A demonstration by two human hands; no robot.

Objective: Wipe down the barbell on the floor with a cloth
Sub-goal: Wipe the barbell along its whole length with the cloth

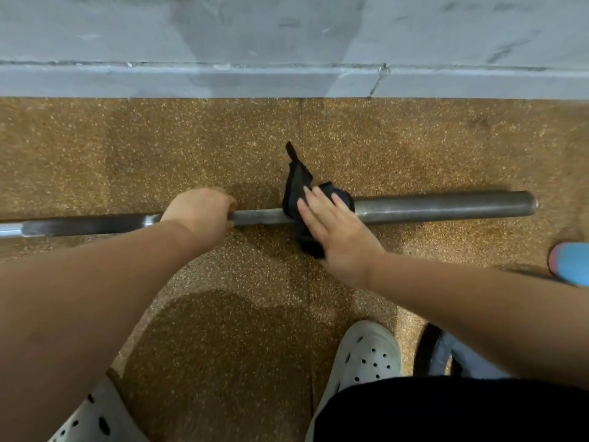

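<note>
A grey steel barbell (446,206) lies across the speckled brown floor, its thick sleeve end pointing right. A dark cloth (296,186) is draped over the bar where the thin shaft meets the sleeve. My right hand (334,231) lies flat on the cloth with straight fingers, pressing it onto the bar. My left hand (199,212) grips the thin shaft just left of the cloth, fingers curled round it.
A grey wall with a low ledge (287,81) runs along the far side of the floor. My two white perforated clogs (363,358) stand near the bottom. A blue object (570,263) shows at the right edge, and a dark round plate (446,352) sits under my right forearm.
</note>
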